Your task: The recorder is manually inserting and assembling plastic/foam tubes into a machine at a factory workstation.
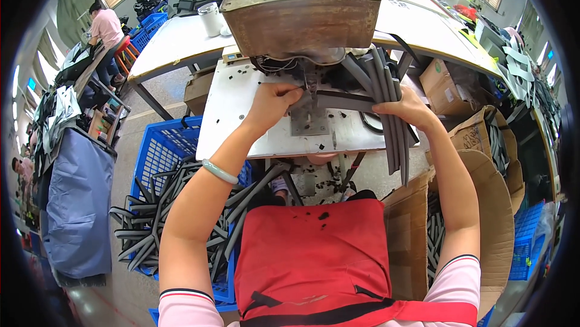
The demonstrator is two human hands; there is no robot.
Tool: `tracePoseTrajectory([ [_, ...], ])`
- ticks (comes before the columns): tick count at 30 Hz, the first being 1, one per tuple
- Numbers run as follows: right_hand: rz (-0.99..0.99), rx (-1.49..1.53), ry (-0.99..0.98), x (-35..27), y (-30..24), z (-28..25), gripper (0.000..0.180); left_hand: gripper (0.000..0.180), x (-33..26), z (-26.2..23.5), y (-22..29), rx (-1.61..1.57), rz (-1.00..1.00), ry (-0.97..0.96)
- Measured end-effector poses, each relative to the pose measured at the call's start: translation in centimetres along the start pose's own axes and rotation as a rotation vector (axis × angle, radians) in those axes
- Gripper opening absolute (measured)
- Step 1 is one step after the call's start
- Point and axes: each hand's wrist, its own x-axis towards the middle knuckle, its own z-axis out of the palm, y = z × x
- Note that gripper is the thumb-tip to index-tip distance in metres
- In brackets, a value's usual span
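A grey strip [344, 102] lies across the plate of a sewing machine [299, 22], passing under its needle area. My left hand [273, 108] pinches the strip's end just left of the needle. On the right, my right hand [409, 109] is closed around the strip's other side, thumb on top; its fingers are partly hidden behind a bundle of grey strips [391, 85]. That bundle hangs over the right front of the white machine table [226, 121]. Black scraps dot the tabletop.
At my left stands a blue crate [172, 139] heaped with grey and black strips [157, 218]. To my right, an open cardboard box [408, 230] holds more strips. Another white table [175, 43] is behind the machine, and a person [107, 31] sits at the far left.
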Motion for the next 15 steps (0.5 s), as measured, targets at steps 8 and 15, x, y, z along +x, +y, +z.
tracePoseTrajectory([
  [8,-0.003,-0.021,0.041,-2.0,0.3,0.2,0.047,0.027,-4.0,-1.3,-8.0,0.529,0.012,-0.002],
  [15,0.007,0.069,0.024,-1.4,-0.1,0.6,0.047,0.029,-4.9,0.1,-7.8,0.593,0.074,0.268],
])
